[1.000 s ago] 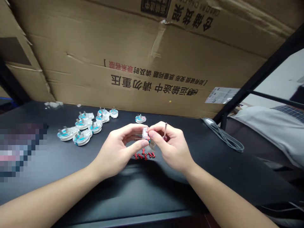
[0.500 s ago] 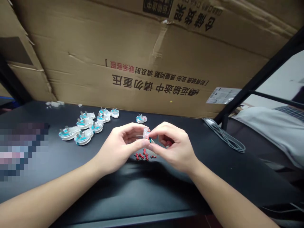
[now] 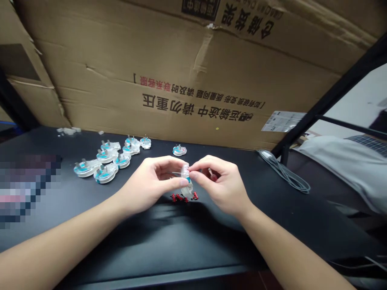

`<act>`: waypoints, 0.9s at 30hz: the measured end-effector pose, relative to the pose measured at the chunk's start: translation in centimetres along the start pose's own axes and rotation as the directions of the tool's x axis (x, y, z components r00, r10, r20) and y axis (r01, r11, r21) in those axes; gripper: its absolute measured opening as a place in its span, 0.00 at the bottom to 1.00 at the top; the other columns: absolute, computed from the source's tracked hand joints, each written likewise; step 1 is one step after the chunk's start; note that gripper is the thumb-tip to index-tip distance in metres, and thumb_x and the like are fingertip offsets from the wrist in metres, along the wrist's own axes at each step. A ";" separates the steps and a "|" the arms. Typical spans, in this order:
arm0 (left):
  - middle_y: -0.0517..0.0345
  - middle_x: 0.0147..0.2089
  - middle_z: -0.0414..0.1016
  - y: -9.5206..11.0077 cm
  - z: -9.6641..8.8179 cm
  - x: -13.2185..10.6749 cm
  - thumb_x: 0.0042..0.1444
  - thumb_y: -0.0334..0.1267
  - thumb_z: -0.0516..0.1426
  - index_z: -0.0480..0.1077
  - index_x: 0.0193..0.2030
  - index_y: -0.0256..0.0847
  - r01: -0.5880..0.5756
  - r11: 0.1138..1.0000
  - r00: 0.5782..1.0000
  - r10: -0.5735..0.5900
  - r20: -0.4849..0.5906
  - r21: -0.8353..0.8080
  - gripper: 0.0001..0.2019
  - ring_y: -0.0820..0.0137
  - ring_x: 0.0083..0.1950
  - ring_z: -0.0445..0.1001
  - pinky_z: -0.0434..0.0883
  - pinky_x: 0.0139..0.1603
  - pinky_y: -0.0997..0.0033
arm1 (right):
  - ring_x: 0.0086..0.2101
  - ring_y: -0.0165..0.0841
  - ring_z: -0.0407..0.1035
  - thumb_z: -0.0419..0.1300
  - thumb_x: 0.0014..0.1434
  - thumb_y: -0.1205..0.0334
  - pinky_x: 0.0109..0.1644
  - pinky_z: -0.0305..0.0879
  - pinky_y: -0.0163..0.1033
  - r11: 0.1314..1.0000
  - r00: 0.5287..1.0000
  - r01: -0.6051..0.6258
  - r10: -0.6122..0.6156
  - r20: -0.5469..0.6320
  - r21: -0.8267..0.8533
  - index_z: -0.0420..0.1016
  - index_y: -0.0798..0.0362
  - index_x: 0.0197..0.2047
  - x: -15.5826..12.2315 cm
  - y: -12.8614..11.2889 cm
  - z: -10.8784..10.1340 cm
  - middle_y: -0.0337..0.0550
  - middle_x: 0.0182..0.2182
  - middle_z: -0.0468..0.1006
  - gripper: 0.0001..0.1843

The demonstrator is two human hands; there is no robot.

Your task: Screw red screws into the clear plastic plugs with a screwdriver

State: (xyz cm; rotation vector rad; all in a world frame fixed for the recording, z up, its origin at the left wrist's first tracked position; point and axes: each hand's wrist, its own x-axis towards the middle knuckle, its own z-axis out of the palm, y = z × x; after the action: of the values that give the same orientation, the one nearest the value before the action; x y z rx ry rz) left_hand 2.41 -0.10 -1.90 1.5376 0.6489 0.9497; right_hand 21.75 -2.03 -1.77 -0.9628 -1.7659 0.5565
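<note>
My left hand [image 3: 151, 183] is closed with thumb and fingers around a clear plug [image 3: 188, 186] with a blue inner face, held up on edge above the table. The plug's metal pins point left, toward my palm. At its right side my right hand [image 3: 222, 181] pinches thumb and forefinger together, close against a pinkish-red spot on the plug. What those fingertips hold is hidden. Something small and dark red shows behind the curled fingers of that hand. Several small red parts with black ends [image 3: 180, 198] lie on the table just below the plug.
Several clear plugs with blue faces [image 3: 105, 173] lie pins-up at the left. One more plug [image 3: 179, 150] sits by the cardboard wall [image 3: 169, 52]. White bits [image 3: 69, 131] lie at the back left. At the right, a coiled grey cable [image 3: 284, 173] rests beside the black frame post.
The plug has turned in my left hand, so more of its clear lower end shows. My right fingertips have shifted slightly upward along it. The small red parts appear rearranged.
</note>
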 end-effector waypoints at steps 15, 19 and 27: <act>0.57 0.49 0.83 0.0 0.9 -0.7 0.52 0.31 0.68 0.79 0.49 0.44 -0.090 0.996 0.996 0.089 -0.019 -0.014 0.16 0.63 0.49 0.81 0.76 0.52 0.69 | 0.24 0.27 0.66 0.66 0.58 0.55 0.26 0.62 0.33 0.978 0.988 -0.125 0.138 -0.067 0.167 0.81 0.54 0.30 -0.4 -0.2 0.2 0.39 0.24 0.78 0.11; 0.55 0.49 0.83 0.0 1.0 -0.6 0.51 0.30 0.68 0.78 0.50 0.42 -0.081 0.996 0.996 0.080 -0.036 -0.025 0.18 0.62 0.50 0.81 0.76 0.53 0.68 | 0.23 0.26 0.66 0.66 0.58 0.57 0.25 0.62 0.31 0.983 0.988 -0.095 0.112 -0.103 0.154 0.80 0.55 0.29 -0.4 -0.4 0.2 0.39 0.25 0.79 0.11; 0.55 0.49 0.83 0.0 1.0 -0.7 0.53 0.31 0.67 0.78 0.51 0.43 -0.079 0.997 0.997 0.079 -0.013 -0.010 0.18 0.62 0.50 0.81 0.77 0.53 0.68 | 0.22 0.24 0.61 0.65 0.59 0.57 0.24 0.57 0.31 0.990 0.992 -0.085 0.095 -0.084 0.115 0.80 0.55 0.29 -0.4 -0.2 0.2 0.37 0.23 0.75 0.11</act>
State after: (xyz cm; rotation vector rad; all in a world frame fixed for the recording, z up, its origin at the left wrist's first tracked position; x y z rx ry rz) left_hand 2.89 -1.16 -2.02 1.5581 0.5949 1.0216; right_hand 21.54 -2.43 -1.95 -0.9781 -1.6014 0.6522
